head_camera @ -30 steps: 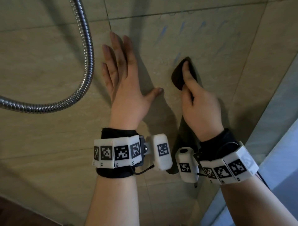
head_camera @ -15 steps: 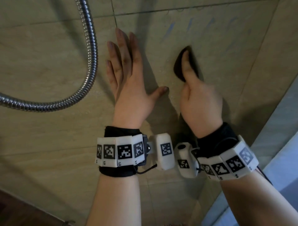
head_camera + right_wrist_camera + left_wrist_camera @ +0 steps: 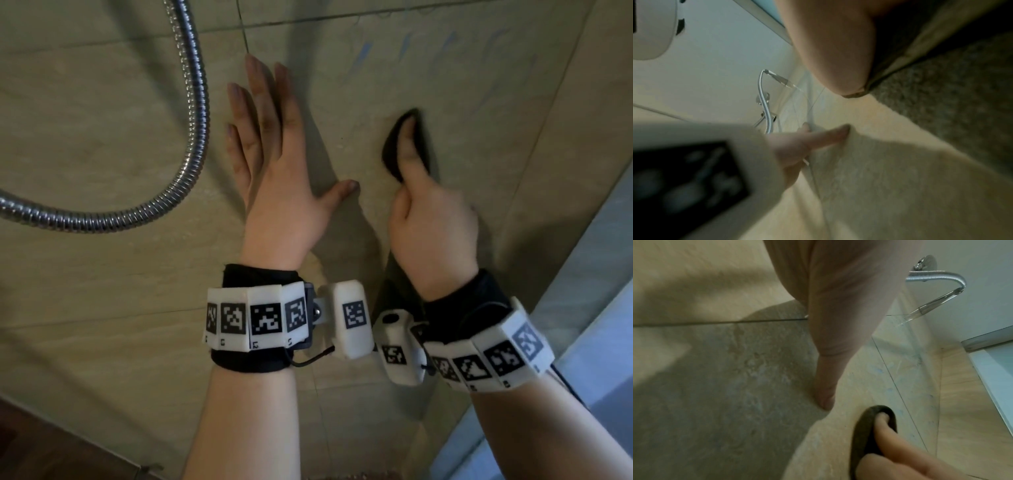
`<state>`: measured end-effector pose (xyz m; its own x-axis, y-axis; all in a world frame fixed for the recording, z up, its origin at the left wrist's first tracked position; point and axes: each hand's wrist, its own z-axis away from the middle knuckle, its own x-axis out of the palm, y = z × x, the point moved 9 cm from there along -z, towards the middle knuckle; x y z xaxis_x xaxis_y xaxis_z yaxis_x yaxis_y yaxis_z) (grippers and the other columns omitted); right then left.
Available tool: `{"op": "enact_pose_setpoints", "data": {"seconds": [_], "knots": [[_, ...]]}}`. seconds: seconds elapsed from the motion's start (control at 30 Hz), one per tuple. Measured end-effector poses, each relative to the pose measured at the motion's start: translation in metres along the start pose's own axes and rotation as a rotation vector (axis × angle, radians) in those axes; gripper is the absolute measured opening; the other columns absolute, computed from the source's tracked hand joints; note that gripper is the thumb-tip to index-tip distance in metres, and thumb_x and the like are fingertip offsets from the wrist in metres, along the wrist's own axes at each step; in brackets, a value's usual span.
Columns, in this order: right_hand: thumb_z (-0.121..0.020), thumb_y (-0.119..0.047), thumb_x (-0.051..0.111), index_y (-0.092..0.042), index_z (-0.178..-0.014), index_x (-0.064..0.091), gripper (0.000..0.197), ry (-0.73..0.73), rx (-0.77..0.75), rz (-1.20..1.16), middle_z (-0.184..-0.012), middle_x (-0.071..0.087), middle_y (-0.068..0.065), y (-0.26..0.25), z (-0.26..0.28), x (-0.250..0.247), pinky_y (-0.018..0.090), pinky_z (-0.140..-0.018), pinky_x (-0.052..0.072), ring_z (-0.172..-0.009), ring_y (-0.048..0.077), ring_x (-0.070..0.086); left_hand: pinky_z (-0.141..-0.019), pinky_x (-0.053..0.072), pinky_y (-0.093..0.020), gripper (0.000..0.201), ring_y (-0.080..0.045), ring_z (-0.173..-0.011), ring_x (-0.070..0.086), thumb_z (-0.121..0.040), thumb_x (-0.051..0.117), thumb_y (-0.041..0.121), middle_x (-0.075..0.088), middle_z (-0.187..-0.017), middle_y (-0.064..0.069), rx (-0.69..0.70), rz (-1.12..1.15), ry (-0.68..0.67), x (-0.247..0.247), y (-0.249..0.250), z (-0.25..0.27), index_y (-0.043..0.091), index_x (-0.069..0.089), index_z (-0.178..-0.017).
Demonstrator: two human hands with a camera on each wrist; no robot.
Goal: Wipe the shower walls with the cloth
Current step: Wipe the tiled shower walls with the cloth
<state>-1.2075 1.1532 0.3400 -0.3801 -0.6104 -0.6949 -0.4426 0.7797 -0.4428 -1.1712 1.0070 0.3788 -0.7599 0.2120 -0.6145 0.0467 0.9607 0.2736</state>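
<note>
Head view: the left hand (image 3: 274, 178) is lying flat with straight fingers on the beige tiled shower wall (image 3: 102, 120), holding nothing. At its three o'clock, the right hand (image 3: 431, 222) is curling round the small dark cloth (image 3: 394, 150) and pressing it to the tile. A shiny bendy metal shower hose (image 3: 191, 113) is hanging at nine o'clock.

Left wrist view: the cloth (image 3: 861, 434) is sitting under a fingertip — pale blue smears (image 3: 877, 369) are showing at twelve o'clock.

Right wrist view: blurry; cloth is filling the right edge.

To wipe well, I think pushing firmly — up toward those smears — is best.

We read no words or brands; only black-and-white coded squares on the wristbands (image 3: 255, 318), their tiny edge characters illegible.
</note>
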Motion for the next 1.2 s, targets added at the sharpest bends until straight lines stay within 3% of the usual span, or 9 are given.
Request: {"op": "enact_pose_setpoints", "data": {"seconds": [0.1,0.23,0.4,0.5,0.77,0.9,1.0,1.07,1.2], "knots": [[-0.098,-0.018,0.035,-0.041,-0.151,0.004,0.065,-0.047,-0.042,0.019,-0.080,0.057,0.010,-0.007,-0.001,0.006,0.035,-0.061,0.039,-0.062,0.025,0.045,-0.111,-0.022,-0.035,0.122,-0.033,-0.144,-0.023,-0.076,0.073,0.052,-0.021,-0.158,-0.017,0.001,0.007,-0.014,0.000,0.001,0.000,0.009,-0.013,-0.152],[-0.099,-0.018,0.033,-0.043,-0.151,0.005,0.064,0.059,-0.016,-0.057,-0.096,0.064,0.017,0.000,-0.022,-0.028,0.049,-0.070,0.052,-0.075,0.034,0.060,-0.112,-0.022,-0.036,0.122,-0.032,-0.144,-0.024,-0.077,0.073,0.051,-0.023,-0.158,-0.015,0.000,0.027,-0.026,0.000,0.002,0.001,0.010,-0.014,-0.152],[-0.098,-0.018,0.035,-0.015,-0.151,-0.015,0.073,0.044,0.092,0.089,-0.091,0.065,0.019,0.008,-0.009,-0.019,0.037,-0.062,0.041,-0.066,0.027,0.052,-0.114,-0.019,-0.036,0.117,-0.031,-0.145,-0.021,-0.078,0.076,0.039,-0.019,-0.160,-0.014,0.025,0.059,0.010,-0.009,0.006,0.000,0.009,-0.010,-0.153],[-0.098,-0.019,0.036,-0.009,-0.150,-0.015,0.073,-0.026,0.032,0.141,-0.088,0.066,0.017,-0.004,0.003,0.003,0.035,-0.061,0.036,-0.067,0.030,0.058,-0.118,-0.012,-0.040,0.118,-0.035,-0.146,-0.016,-0.076,0.079,0.037,-0.011,-0.161,-0.016,0.066,0.055,0.074,-0.025,0.006,-0.012,0.007,-0.005,-0.153],[-0.099,-0.018,0.036,-0.041,-0.151,0.008,0.063,-0.122,-0.265,0.039,-0.097,0.064,0.019,-0.060,-0.023,-0.012,0.037,-0.063,0.045,-0.077,0.035,0.060,-0.105,-0.029,-0.027,0.125,-0.043,-0.145,-0.013,-0.070,0.065,0.072,-0.010,-0.160,-0.021,0.198,-0.201,0.035,-0.043,0.001,-0.040,0.009,-0.003,-0.154],[-0.099,-0.018,0.035,-0.045,-0.150,0.006,0.064,-0.081,-0.276,0.081,-0.103,0.063,0.017,-0.062,-0.038,-0.031,0.038,-0.067,0.046,-0.080,0.031,0.057,-0.114,-0.015,-0.045,0.129,-0.043,-0.145,-0.012,-0.066,0.064,0.075,-0.011,-0.160,-0.019,0.198,-0.297,0.029,-0.037,-0.003,-0.041,0.012,-0.006,-0.154],[-0.099,-0.017,0.034,-0.040,-0.151,0.003,0.065,0.047,-0.195,0.129,-0.081,0.054,0.013,-0.048,-0.042,-0.045,0.038,-0.058,0.042,-0.065,0.026,0.046,-0.113,-0.017,-0.043,0.130,-0.042,-0.145,-0.014,-0.066,0.066,0.074,-0.013,-0.160,-0.018,0.196,-0.287,0.022,-0.037,-0.001,-0.041,0.012,-0.008,-0.154],[-0.097,-0.016,0.035,-0.034,-0.152,0.011,0.063,0.043,-0.233,0.137,-0.072,0.053,0.015,-0.054,-0.033,-0.034,0.036,-0.054,0.037,-0.059,0.030,0.048,-0.110,-0.020,-0.039,0.130,-0.042,-0.145,-0.015,-0.066,0.067,0.073,-0.014,-0.160,-0.018,0.189,-0.279,0.022,-0.038,-0.002,-0.042,0.012,-0.008,-0.154],[-0.096,-0.026,0.030,-0.043,-0.148,0.018,0.056,-0.054,-0.300,0.135,-0.079,0.062,0.016,-0.056,-0.019,-0.013,0.034,-0.053,0.039,-0.059,0.030,0.053,-0.109,-0.021,-0.037,0.127,-0.042,-0.145,-0.014,-0.068,0.064,0.074,-0.012,-0.160,-0.018,0.203,-0.276,0.031,-0.039,-0.002,-0.042,0.011,-0.006,-0.154]]}}
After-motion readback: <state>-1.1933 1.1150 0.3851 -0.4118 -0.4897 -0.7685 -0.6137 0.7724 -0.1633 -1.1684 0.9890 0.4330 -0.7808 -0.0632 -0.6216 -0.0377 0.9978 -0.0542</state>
